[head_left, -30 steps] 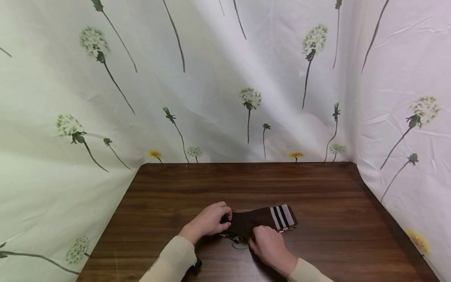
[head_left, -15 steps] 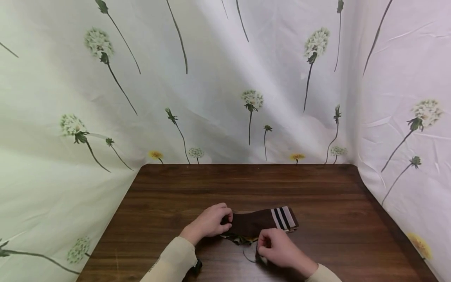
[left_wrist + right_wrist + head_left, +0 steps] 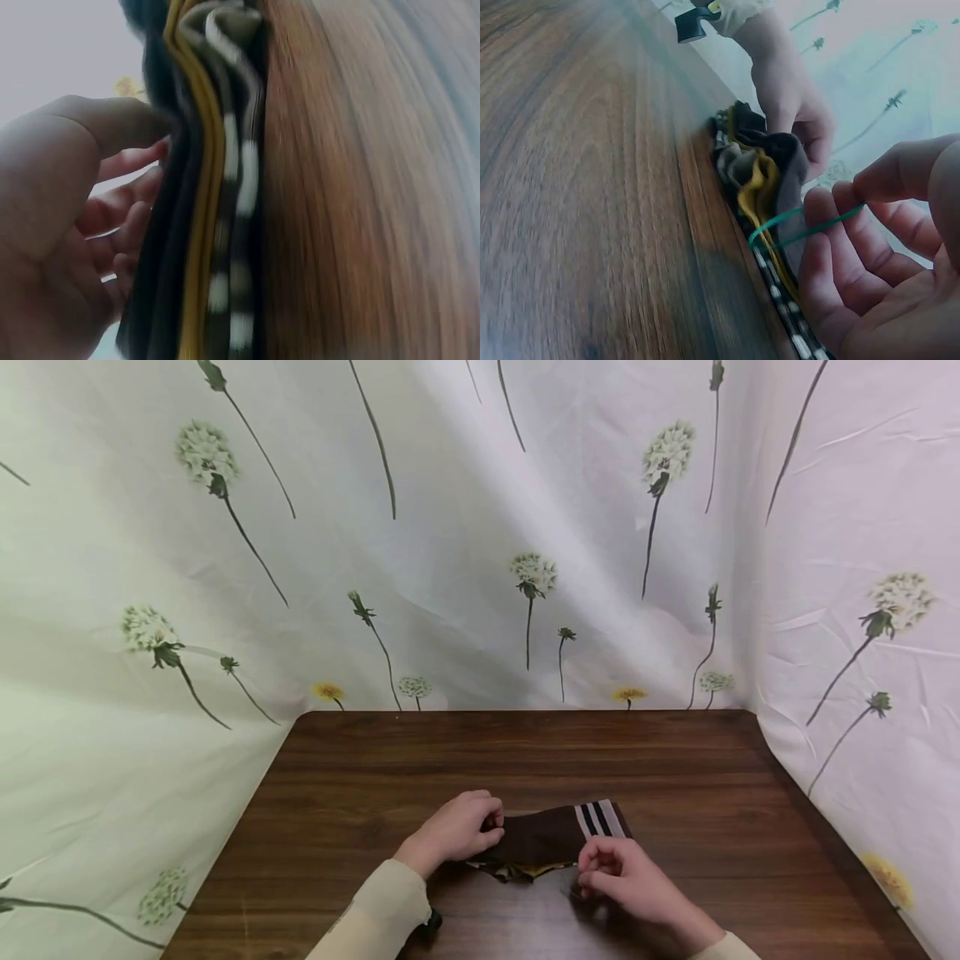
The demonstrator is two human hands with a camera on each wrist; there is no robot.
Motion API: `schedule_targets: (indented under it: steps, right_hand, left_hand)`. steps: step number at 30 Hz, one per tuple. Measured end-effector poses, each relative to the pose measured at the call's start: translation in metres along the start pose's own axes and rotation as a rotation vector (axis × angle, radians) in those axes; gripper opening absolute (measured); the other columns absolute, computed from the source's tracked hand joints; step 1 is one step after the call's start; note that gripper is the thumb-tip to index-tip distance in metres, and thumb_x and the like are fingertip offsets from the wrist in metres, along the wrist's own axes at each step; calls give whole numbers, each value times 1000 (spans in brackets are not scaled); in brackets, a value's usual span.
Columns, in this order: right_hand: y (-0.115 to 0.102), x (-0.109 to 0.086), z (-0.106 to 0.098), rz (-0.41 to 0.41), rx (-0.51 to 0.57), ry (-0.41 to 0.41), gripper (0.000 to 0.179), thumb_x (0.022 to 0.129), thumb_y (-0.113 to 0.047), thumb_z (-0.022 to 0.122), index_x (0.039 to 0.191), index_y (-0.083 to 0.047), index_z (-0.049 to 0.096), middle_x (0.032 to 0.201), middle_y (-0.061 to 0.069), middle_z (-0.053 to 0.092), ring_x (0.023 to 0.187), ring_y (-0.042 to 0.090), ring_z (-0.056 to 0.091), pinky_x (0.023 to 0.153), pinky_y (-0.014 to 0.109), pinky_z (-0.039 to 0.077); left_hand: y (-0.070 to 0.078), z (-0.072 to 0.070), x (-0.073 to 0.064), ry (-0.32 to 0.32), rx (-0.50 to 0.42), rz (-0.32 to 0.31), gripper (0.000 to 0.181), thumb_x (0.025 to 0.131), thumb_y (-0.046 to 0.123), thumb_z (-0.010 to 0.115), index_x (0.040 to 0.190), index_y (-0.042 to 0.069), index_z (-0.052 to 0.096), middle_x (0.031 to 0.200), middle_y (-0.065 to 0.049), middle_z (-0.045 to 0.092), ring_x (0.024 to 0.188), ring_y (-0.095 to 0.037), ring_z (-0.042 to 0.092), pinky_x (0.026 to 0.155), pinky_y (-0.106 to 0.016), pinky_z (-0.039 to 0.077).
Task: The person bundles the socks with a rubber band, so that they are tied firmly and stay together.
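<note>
A flat stack of socks (image 3: 543,835) lies on the table, a brown one with pale and black stripes on top. Mustard yellow layers (image 3: 201,150) and black-and-white patterned ones show along its near edge. My left hand (image 3: 457,828) grips the stack's left end, thumb against the brown sock and fingers curled; their exact hold is partly hidden. In front of the striped end, my right hand (image 3: 626,878) pinches a thin green rubber band (image 3: 832,223) between thumb and finger. The loop hangs beside the stack's near edge in the right wrist view.
The dark wood table (image 3: 360,760) runs back to a white curtain (image 3: 450,635) printed with dandelions, which also covers both sides. A small black device (image 3: 430,924) sits at the left wrist, by the cream sleeve (image 3: 382,906).
My right hand has moved right along the near edge toward the striped end, drawing the rubber band with it. The left hand stays at the left end of the stack.
</note>
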State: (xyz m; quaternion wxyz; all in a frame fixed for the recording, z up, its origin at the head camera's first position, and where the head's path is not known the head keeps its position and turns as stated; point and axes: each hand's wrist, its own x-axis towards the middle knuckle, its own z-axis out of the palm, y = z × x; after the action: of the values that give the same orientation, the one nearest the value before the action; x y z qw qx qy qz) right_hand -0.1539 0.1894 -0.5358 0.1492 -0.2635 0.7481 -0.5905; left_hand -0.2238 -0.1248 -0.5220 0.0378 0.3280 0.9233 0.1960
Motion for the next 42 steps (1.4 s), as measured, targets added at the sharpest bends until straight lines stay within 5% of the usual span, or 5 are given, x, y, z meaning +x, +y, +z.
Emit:
schedule_targets:
  steps: [6,12,20,28,42]
  right_hand:
    - [3,-9,-13,-33,50,18,9,100,2,63,104,9,65,91,23,72,81,14,73,72,33,61]
    - [6,-18,-25,32,312,35,23,105,3,54,114,24,57,98,11,73,88,12,73,78,30,62]
    - [10,-29,-42,35,512,74,25,108,3,47,121,4,69,104,1,74,89,10,72,77,29,61]
    - [9,-36,-50,13,609,163,33,105,10,49,122,-7,71,108,1,73,90,10,71,79,28,61]
    - [13,-40,-57,-172,682,200,46,103,19,40,121,-8,73,110,0,75,95,10,72,82,24,60]
  left_hand:
    - [21,9,24,31,8,-7,11,99,30,73,101,21,67,97,6,57,88,-11,51,80,-32,48]
    - [41,20,48,-41,-34,-51,29,102,37,69,125,18,69,115,2,65,104,-13,63,90,-36,54]
    - [61,26,71,-167,115,-116,51,101,48,68,133,9,70,130,-7,69,121,-21,65,99,-37,55]
    - [82,24,87,-232,190,-180,41,90,44,82,114,11,75,120,-7,70,112,-23,67,87,-39,58]
    - [79,29,102,-292,47,-235,30,86,36,86,91,13,68,85,1,65,75,-15,59,67,-35,52]
